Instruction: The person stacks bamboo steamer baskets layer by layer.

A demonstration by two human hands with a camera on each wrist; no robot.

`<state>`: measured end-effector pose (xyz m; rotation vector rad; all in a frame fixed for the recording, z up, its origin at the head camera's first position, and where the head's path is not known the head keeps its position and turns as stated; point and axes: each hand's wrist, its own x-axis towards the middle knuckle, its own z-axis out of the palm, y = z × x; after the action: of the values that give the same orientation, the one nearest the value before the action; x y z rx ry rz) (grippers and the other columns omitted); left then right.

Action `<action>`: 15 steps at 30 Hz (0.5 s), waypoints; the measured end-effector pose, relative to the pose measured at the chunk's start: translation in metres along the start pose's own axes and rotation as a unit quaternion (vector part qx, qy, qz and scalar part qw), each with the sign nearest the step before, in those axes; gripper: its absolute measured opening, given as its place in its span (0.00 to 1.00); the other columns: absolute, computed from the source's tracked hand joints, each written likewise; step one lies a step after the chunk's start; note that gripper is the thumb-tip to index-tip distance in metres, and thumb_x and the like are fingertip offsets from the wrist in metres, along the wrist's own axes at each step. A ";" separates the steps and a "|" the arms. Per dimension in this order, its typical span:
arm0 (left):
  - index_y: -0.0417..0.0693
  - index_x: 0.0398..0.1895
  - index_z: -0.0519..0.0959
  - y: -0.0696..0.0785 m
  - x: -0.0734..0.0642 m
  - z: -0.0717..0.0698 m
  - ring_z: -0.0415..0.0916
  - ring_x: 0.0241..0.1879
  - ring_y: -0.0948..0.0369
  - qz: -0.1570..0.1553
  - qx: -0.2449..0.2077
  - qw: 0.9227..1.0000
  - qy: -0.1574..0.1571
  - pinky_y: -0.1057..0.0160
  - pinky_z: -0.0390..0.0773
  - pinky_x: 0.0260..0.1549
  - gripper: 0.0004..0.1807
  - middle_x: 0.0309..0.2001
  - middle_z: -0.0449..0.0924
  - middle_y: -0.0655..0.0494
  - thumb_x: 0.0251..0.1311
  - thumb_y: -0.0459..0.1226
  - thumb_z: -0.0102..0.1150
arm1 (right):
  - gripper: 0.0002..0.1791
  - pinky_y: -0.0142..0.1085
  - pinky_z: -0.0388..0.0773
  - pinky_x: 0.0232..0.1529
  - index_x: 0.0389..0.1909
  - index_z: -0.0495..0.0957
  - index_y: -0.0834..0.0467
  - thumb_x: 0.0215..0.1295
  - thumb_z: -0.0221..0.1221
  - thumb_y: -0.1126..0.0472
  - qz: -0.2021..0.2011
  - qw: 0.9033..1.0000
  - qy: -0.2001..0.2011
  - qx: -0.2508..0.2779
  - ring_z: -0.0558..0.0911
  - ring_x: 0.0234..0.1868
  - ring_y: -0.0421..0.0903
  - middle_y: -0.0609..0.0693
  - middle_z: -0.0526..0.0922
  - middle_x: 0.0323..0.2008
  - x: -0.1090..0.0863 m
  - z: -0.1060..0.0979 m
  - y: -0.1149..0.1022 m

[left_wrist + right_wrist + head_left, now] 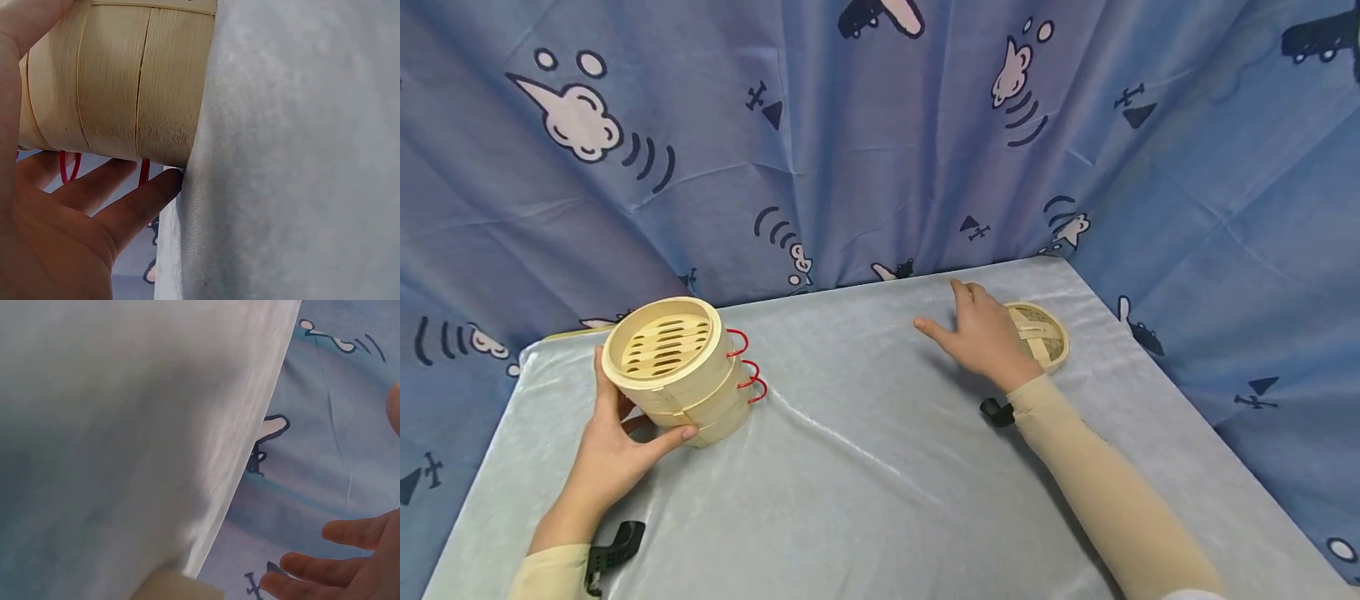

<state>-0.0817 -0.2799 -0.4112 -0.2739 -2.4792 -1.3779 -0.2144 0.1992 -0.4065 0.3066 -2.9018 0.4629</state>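
Note:
A stack of round bamboo steamer baskets (pixel 700 408) stands at the left of the table, its slatted top tier uncovered. Red loops (pixel 752 373) stick out from its right side. My left hand (pixel 613 450) grips the stack from the near left, thumb across the front and fingers round the far left side. In the left wrist view, the fingers (pixel 140 203) spread along the bamboo wall. Over at the right, my right hand (pixel 985 337) hovers with fingers extended and nothing in it. Just beyond it lies the round woven steamer lid (pixel 1056 354), partly hidden by the hand.
A pale grey cloth (pixel 850 517) covers the table. Blue patterned curtain (pixel 880 150) hangs right behind the table's back edge and along the right side. Black wrist-camera mounts (pixel 997 412) jut out beside both wrists.

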 end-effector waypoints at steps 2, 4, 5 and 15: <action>0.70 0.80 0.31 0.001 0.001 0.001 0.69 0.56 0.74 -0.001 0.002 1.000 -0.002 0.78 0.74 0.46 0.80 0.72 0.60 0.55 0.35 0.25 0.82 | 0.62 0.63 0.65 0.61 0.75 0.55 0.64 0.57 0.43 0.17 0.002 1.000 0.003 -0.003 0.68 0.65 0.67 0.69 0.63 0.68 -0.002 -0.001 0.006; 0.69 0.80 0.31 0.001 0.001 0.002 0.69 0.56 0.74 -0.002 0.003 1.000 -0.004 0.77 0.74 0.46 0.80 0.72 0.61 0.55 0.35 0.25 0.82 | 0.62 0.63 0.65 0.61 0.75 0.55 0.64 0.57 0.43 0.17 0.008 1.000 0.004 -0.005 0.68 0.65 0.67 0.69 0.63 0.68 -0.004 -0.002 0.011; 0.70 0.80 0.31 0.000 0.002 0.002 0.69 0.56 0.74 -0.002 0.002 1.000 -0.004 0.77 0.74 0.46 0.80 0.71 0.61 0.55 0.35 0.25 0.82 | 0.62 0.64 0.65 0.61 0.75 0.55 0.64 0.57 0.43 0.17 0.011 1.000 0.004 -0.006 0.68 0.65 0.67 0.69 0.63 0.68 -0.005 -0.002 0.014; 0.66 0.80 0.36 0.000 -0.001 0.002 0.72 0.53 0.70 0.010 -0.002 1.000 0.002 0.77 0.76 0.45 0.78 0.68 0.64 0.54 0.33 0.24 0.82 | 0.61 0.71 0.50 0.64 0.75 0.56 0.62 0.57 0.44 0.17 0.052 0.999 -0.004 -0.001 0.63 0.67 0.68 0.69 0.63 0.68 -0.015 -0.006 0.044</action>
<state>-0.0812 -0.2785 -0.4122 -0.2939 -2.4635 -1.3748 -0.2096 0.2449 -0.4173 0.1594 -2.9367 0.4750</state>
